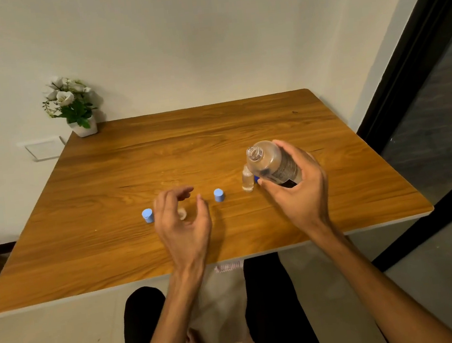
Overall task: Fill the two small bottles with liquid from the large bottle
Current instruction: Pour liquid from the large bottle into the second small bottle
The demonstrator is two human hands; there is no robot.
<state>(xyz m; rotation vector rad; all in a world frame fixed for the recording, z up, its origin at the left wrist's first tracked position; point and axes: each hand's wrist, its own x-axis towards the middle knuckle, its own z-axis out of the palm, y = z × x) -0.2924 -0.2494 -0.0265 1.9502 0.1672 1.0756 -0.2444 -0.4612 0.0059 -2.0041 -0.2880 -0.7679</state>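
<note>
Fingers of your right hand [298, 191] wrap the uncapped large bottle [272, 162] tilted above one small bottle [247, 180], while your left hand [182, 216] hovers loosely spread over the desk [159, 151].

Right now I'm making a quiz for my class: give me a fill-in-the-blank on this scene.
1. The right hand grips the large ____.
2. The large bottle has no ____ on its neck.
3. Two light blue caps stand on the ____.
4. The potted flowers sit at the table's far ____ corner.

Missing words: bottle; cap; table; left
</note>
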